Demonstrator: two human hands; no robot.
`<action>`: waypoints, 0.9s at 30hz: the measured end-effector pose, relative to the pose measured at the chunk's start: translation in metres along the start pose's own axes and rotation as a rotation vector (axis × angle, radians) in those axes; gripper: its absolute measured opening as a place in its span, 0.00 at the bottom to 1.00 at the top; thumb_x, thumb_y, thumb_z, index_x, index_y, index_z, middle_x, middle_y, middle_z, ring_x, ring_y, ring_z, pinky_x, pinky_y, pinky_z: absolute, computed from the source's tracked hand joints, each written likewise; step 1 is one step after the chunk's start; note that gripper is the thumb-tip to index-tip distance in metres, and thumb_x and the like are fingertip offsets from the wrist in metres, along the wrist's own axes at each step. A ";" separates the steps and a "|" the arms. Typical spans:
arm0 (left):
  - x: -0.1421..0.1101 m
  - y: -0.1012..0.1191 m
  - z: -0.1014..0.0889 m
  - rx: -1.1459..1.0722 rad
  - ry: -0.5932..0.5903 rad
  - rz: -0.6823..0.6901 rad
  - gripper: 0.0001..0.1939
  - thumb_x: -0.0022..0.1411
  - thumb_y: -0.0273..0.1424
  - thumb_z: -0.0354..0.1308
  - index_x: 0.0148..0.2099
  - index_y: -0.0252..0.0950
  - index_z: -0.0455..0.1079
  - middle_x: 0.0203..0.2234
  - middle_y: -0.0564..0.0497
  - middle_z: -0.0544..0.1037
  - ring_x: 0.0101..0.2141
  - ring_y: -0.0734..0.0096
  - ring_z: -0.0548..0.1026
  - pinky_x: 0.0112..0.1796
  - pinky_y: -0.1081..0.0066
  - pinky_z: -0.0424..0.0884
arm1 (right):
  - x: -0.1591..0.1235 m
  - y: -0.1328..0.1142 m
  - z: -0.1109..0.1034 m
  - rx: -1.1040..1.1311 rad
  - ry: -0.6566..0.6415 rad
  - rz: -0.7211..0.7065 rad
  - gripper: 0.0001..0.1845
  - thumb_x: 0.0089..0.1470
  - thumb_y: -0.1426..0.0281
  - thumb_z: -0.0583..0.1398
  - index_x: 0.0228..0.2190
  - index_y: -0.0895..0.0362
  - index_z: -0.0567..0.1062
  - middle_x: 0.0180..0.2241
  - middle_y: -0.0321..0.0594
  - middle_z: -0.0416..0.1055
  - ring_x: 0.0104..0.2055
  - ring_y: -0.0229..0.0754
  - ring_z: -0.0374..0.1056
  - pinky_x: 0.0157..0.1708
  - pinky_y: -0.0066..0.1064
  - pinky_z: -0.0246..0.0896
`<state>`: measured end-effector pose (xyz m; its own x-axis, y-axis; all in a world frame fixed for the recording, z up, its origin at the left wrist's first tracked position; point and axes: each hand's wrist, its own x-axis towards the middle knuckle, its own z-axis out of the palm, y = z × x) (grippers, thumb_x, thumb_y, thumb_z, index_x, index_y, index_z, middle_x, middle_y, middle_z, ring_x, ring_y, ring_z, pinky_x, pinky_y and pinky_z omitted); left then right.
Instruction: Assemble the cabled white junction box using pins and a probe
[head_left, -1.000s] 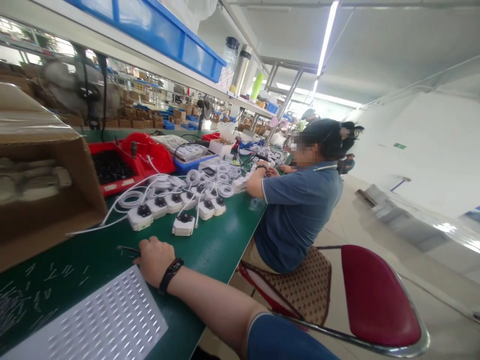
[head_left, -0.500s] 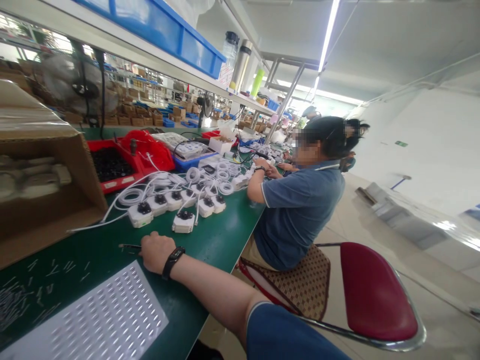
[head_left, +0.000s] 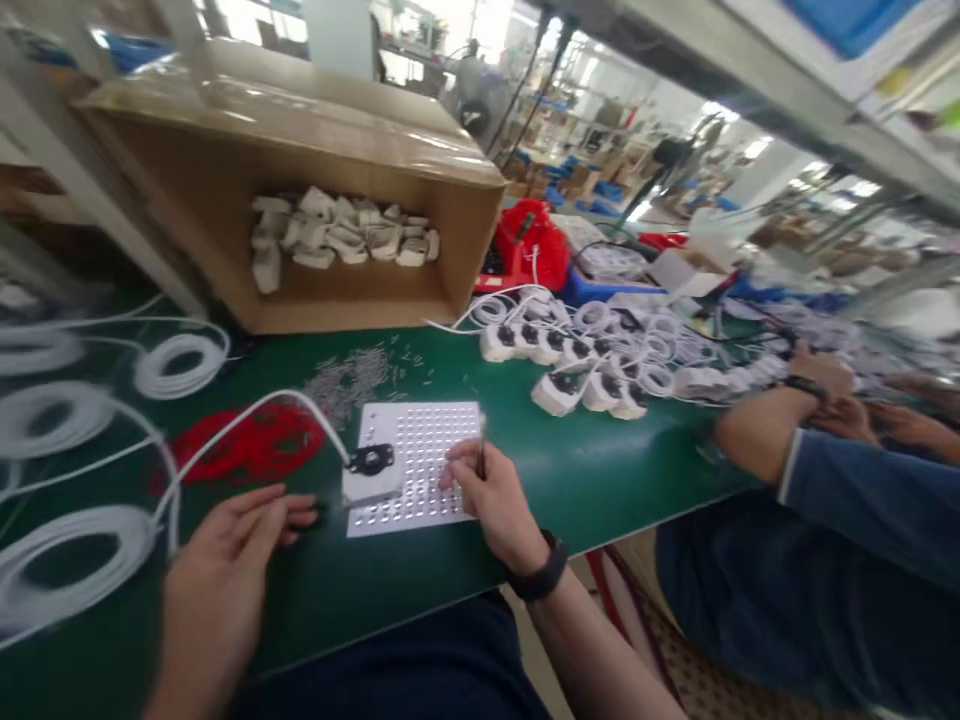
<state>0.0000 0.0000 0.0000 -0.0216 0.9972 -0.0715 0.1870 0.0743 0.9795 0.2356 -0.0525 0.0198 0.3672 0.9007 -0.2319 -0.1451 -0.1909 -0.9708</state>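
My right hand is closed on slim dark tweezers, held upright over the right edge of a white sheet with rows of shiny round dots. On that sheet's left part sits a white housing with a black fitting on top and a white cable curving out to the left. My left hand hovers at the left, apart from the housing, its fingers loosely stretched and nothing visible in them; it is slightly blurred. Behind the sheet lie small metal pins and a red tangled pile.
Coiled white cables lie at the left. An open cardboard box with white parts stands behind. Several white housings with cables line the right, near a red bin. A co-worker's sleeve is at far right.
The view has swung left and down to the bench in front of me. My left hand and the housing on the sheet have come into view; my right hand is now over the sheet.
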 end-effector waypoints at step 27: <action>0.016 0.007 0.011 0.586 -0.458 0.540 0.06 0.61 0.29 0.54 0.32 0.36 0.69 0.28 0.53 0.74 0.32 0.69 0.72 0.36 0.71 0.64 | -0.013 0.027 0.038 -0.794 -0.043 -0.661 0.13 0.49 0.83 0.51 0.30 0.57 0.72 0.32 0.42 0.72 0.36 0.41 0.69 0.36 0.31 0.65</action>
<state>0.0116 0.0169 0.0037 0.5813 0.7940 0.1779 0.5296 -0.5352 0.6581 0.1919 -0.0543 -0.0014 0.1181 0.9295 0.3493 0.7278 0.1583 -0.6673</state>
